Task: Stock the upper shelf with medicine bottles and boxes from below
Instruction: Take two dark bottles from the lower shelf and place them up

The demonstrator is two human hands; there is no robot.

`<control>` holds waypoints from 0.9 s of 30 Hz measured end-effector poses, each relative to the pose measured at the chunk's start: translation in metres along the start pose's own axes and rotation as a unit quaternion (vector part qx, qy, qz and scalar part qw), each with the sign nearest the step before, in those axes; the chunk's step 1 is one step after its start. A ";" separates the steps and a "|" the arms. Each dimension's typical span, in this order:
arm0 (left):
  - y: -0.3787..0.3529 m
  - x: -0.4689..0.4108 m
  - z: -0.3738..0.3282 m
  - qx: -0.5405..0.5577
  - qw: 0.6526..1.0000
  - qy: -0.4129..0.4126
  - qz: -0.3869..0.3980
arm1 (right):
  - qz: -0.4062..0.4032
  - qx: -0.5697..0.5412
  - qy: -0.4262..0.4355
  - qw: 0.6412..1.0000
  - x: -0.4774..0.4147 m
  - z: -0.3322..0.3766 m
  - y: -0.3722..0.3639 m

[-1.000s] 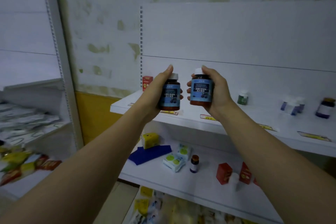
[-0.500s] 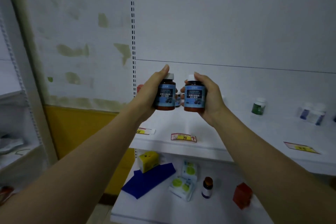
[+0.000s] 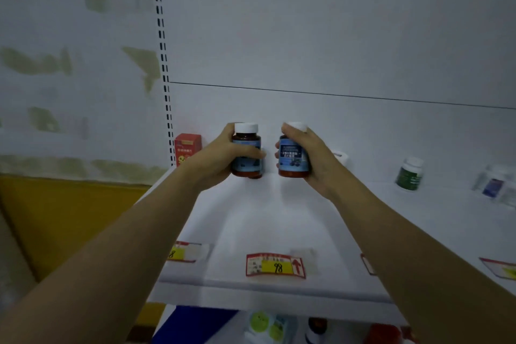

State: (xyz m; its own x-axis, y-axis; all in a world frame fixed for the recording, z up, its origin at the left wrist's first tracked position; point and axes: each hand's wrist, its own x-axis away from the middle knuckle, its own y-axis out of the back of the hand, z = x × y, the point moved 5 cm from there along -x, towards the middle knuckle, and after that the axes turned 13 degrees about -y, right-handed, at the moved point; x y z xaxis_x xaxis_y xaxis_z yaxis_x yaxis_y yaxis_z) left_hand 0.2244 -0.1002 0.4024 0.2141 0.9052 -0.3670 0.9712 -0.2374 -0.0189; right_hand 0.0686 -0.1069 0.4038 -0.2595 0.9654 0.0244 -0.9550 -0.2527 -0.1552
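Left hand (image 3: 215,159) wraps fingers round left bottle (image 3: 247,148); right hand (image 3: 312,160) grips right bottle (image 3: 293,160) same way. Both upright at back of upper shelf (image 3: 279,218), surface contact unclear. Advice: seat bases flat before release, labels forward, leave gap to red box (image 3: 187,148). Green bottle (image 3: 410,174) well apart.

The single head-worn camera looks forward and slightly down from close to the front edge of the upper shelf (image 3: 265,220), facing the white back panel (image 3: 335,36) that fills the upper frame.
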 end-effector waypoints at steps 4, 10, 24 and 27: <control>0.008 -0.030 0.029 -0.018 0.999 0.024 0.016 | -0.003 0.044 0.001 0.999 -0.042 -0.011 0.017; 0.018 -0.052 0.074 -0.051 0.998 0.040 0.020 | -0.031 0.125 -0.058 0.990 -0.082 -0.050 0.038; 0.027 -0.080 0.122 -0.311 0.949 -0.007 -0.051 | -0.188 0.411 -0.023 0.892 -0.132 -0.075 0.049; 0.029 -0.083 0.127 -0.289 0.956 0.014 -0.054 | -0.216 0.427 -0.009 0.878 -0.139 -0.071 0.047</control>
State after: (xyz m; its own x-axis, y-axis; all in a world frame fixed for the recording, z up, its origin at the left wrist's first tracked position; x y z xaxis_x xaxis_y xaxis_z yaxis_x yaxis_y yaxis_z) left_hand 0.2213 -0.2272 0.3145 0.1034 0.9248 -0.3663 0.8815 0.0854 0.4644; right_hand 0.0697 -0.2480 0.3231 0.1587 0.9838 -0.0837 -0.7220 0.1735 0.6698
